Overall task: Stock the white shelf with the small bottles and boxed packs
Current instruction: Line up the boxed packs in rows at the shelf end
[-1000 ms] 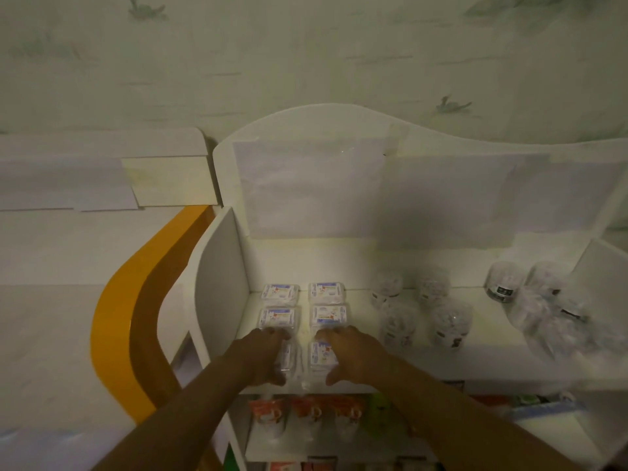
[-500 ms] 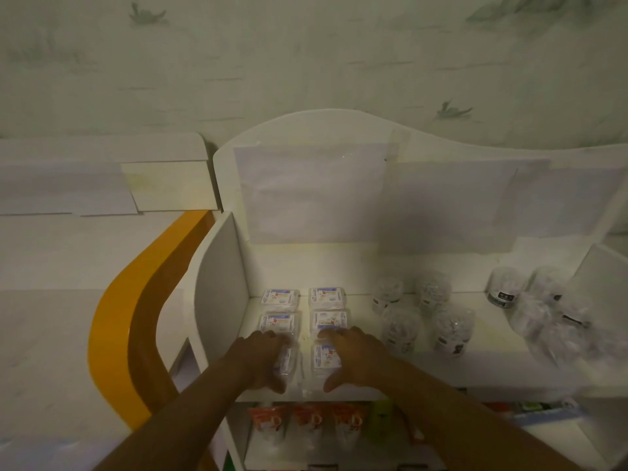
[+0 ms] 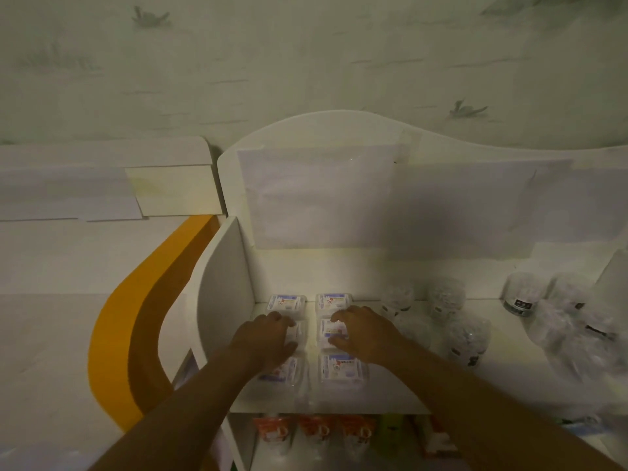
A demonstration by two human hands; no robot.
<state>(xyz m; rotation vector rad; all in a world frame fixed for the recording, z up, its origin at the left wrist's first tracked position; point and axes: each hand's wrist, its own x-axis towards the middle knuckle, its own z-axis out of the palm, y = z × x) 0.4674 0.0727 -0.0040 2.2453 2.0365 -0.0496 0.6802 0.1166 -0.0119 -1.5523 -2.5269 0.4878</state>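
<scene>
Six boxed packs sit in two columns of three at the left end of the white shelf [image 3: 390, 392], and both my hands lie over the middle row. My left hand [image 3: 263, 341] rests palm down on the middle pack of the left column, fingers loosely spread and only slightly bent, tips reaching the near edge of the back-left pack [image 3: 286, 302]. My right hand [image 3: 363, 336] covers the middle-right pack [image 3: 328, 331] the same way, fingers relaxed and a little splayed, thumb angled toward the gap between the columns. Neither hand is closed round anything that I can make out. The front-left pack [image 3: 282, 372] is half hidden under my left wrist; the front-right pack [image 3: 343, 368] lies in plain view just beside my right forearm, and the back-right pack [image 3: 333, 302] shows above my fingertips.

Close on my left stands the shelf's white side panel [image 3: 221, 294], near the left column. To my right are the small bottles [image 3: 469, 338], a cluster of clear ones near the packs, and farther right more bottles with dark labels [image 3: 520, 297], blurred together. Bare shelf board runs in front of the bottles to the front edge, and a narrow strip lies ahead of the front packs. Behind rises the back panel with taped paper sheets [image 3: 319, 198]. Below the board, orange pouches [image 3: 316, 433] hang on the lower level. An orange curved panel [image 3: 136, 317] stands beyond the side wall
</scene>
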